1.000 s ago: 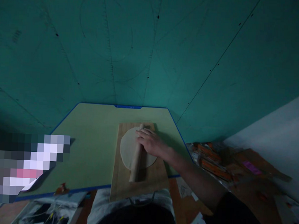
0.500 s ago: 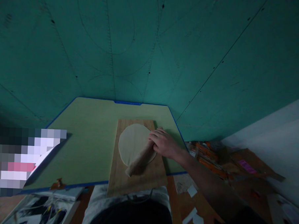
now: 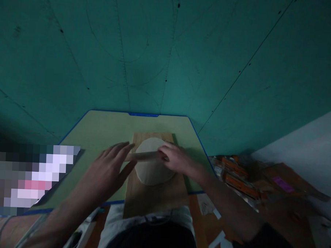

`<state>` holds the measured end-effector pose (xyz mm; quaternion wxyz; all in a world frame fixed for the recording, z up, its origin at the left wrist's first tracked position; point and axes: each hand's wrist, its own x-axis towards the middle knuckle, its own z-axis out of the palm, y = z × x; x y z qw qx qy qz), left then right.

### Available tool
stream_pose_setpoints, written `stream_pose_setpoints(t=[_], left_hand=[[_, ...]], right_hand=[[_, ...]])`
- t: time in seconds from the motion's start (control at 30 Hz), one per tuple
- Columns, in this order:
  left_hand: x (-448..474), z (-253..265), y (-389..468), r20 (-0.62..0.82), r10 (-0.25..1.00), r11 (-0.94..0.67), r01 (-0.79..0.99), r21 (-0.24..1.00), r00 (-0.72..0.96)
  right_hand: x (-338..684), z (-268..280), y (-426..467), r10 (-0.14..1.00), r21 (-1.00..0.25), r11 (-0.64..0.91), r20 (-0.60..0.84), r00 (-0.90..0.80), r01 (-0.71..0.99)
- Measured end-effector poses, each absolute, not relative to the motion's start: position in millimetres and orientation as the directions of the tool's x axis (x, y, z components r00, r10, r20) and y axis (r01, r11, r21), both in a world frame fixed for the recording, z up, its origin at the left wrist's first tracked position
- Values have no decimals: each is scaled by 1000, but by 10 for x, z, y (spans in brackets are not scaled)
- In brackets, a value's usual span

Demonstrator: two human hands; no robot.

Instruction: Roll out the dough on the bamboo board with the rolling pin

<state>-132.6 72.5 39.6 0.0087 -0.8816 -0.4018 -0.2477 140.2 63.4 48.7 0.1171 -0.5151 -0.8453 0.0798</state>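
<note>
A round, flat sheet of dough (image 3: 153,174) lies on a wooden board (image 3: 157,196) at the near edge of the table. Across the dough, roughly level from left to right, is a wooden rolling pin (image 3: 144,157). My right hand (image 3: 173,157) is closed round the pin's right end. At the pin's left end is my left hand (image 3: 111,163), its fingers stretched and the thumb apart, with the pin's tip between thumb and fingers. Whether it touches the pin I cannot tell.
The pale green table (image 3: 107,127) has a blue edge and stands against a green wall (image 3: 146,64). A blurred-out bright object (image 3: 39,177) is on the left. Orange-and-clear packages (image 3: 237,174) and cardboard (image 3: 284,173) lie on the right. White paper scraps (image 3: 222,243) are on the floor.
My left hand has come into view from the lower left to the pin's left end. The rolling pin has turned from slanting to nearly level, my right hand still on it.
</note>
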Motion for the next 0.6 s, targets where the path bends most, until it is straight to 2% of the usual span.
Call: stream_pose_setpoints(t=[0.2, 0.33, 0.4, 0.47, 0.53, 0.6], left_hand=[[-1232, -62, 802, 332, 631, -754, 655, 50, 701], [-1160, -95, 518, 387, 583, -758, 650, -57, 714], [-1094, -58, 427, 382, 583, -747, 658, -93, 717], [-1044, -39, 417, 379, 605, -726, 681, -100, 700], [-1036, -53, 482, 384, 631, -705, 705, -76, 674], [-1077, -89, 605, 376, 664, -688, 725, -33, 646]], right_hand=[[1411, 332, 651, 850, -336, 524, 151, -504, 783], [1469, 213, 713, 918, -461, 395, 236, -319, 795], [1422, 180, 782, 932, -413, 343, 259, -252, 843], [1339, 158, 872, 932, -290, 326, 259, -254, 900], [1250, 140, 985, 927, -174, 324, 254, -276, 930], [1171, 127, 1137, 929, -134, 319, 239, -281, 938]])
